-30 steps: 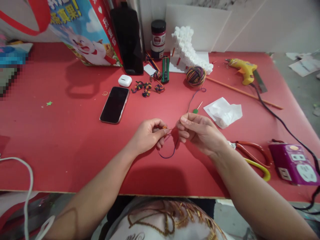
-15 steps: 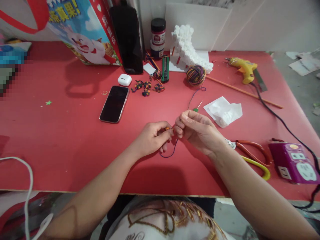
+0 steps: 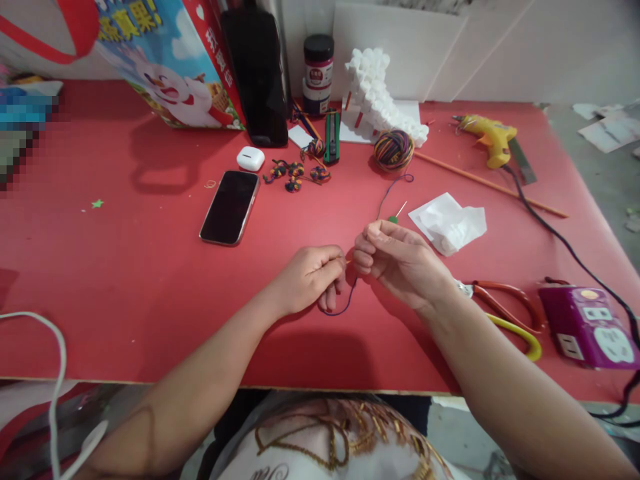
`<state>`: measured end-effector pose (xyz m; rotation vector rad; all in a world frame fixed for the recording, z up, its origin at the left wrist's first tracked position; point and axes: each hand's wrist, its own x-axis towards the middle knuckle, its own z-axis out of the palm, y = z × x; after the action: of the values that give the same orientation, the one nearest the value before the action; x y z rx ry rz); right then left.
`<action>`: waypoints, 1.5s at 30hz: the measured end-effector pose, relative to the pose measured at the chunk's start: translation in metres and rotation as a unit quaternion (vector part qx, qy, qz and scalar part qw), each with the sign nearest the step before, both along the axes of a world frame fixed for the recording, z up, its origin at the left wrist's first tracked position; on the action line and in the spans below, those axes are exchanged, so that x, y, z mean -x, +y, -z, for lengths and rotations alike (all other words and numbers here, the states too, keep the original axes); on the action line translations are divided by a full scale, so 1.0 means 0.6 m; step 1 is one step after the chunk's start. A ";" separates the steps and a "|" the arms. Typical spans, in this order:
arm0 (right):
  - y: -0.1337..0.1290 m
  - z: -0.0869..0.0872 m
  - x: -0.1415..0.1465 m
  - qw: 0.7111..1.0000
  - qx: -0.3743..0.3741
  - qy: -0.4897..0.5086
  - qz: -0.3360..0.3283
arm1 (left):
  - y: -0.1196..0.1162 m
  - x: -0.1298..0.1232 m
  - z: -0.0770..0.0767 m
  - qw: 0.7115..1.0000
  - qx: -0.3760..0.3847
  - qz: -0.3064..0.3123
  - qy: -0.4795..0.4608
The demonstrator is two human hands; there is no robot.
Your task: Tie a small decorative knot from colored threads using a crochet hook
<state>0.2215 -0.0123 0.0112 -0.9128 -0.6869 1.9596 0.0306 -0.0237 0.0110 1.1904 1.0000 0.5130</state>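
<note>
My left hand (image 3: 316, 279) is closed in a pinch on the yarn above the red table. A short orange bit of it shows between the two hands. Just to the right, my right hand (image 3: 395, 261) is closed too, thumb against the index finger, with the yarn running at its curled fingers. A dark blue strand (image 3: 343, 311) loops below, between the hands. Beyond them the strand leads up towards the multicoloured yarn ball (image 3: 394, 151). Behind my right hand lies a green-handled needle tool (image 3: 393, 219). Small knotted yarn pieces (image 3: 294, 175) sit farther back.
A phone (image 3: 230, 207) and white earbud case (image 3: 251, 159) lie left of centre. Crumpled white paper (image 3: 449, 223), pliers (image 3: 505, 307) and a purple power socket (image 3: 587, 327) are on the right. The yellow glue gun (image 3: 490, 137) and its cable lie behind them.
The orange bit at my left fingertips is now more covered by the fingers. Both hands have otherwise barely moved, and the whole view has shifted very slightly.
</note>
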 end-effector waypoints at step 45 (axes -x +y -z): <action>0.001 -0.003 0.004 0.998 0.020 0.043 0.028 | 0.001 -0.001 0.003 0.979 0.139 -0.013 -0.147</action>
<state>0.2192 -0.0115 0.0128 -0.8570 -0.5693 1.9576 0.0314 -0.0233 0.0089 0.8259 0.8035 0.5333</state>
